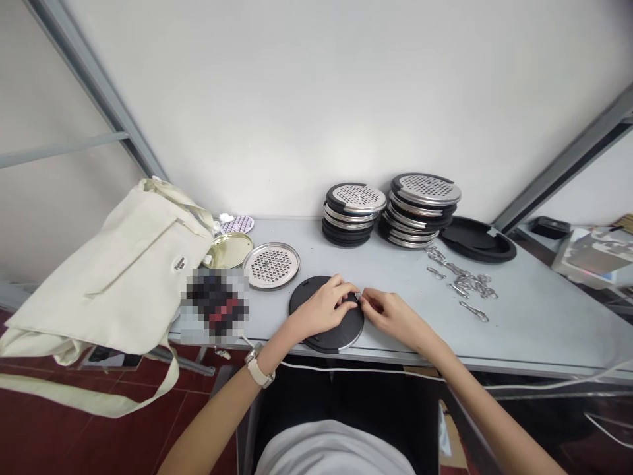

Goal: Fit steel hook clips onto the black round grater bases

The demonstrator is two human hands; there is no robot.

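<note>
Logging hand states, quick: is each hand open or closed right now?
Left hand: partly open, on the black disc.
Right hand: fingers bent at the disc's edge; its grip cannot be told.

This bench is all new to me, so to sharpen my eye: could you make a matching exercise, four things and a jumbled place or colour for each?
1. Bag
2. Black disc
3. Loose metal clips
4. Separate perforated plate

A. Under the left hand
B. Silver, left of the left hand
C. Cream-coloured
D. Scattered right of the right hand

Pairs: 1-C, 2-A, 3-D, 4-B
</note>
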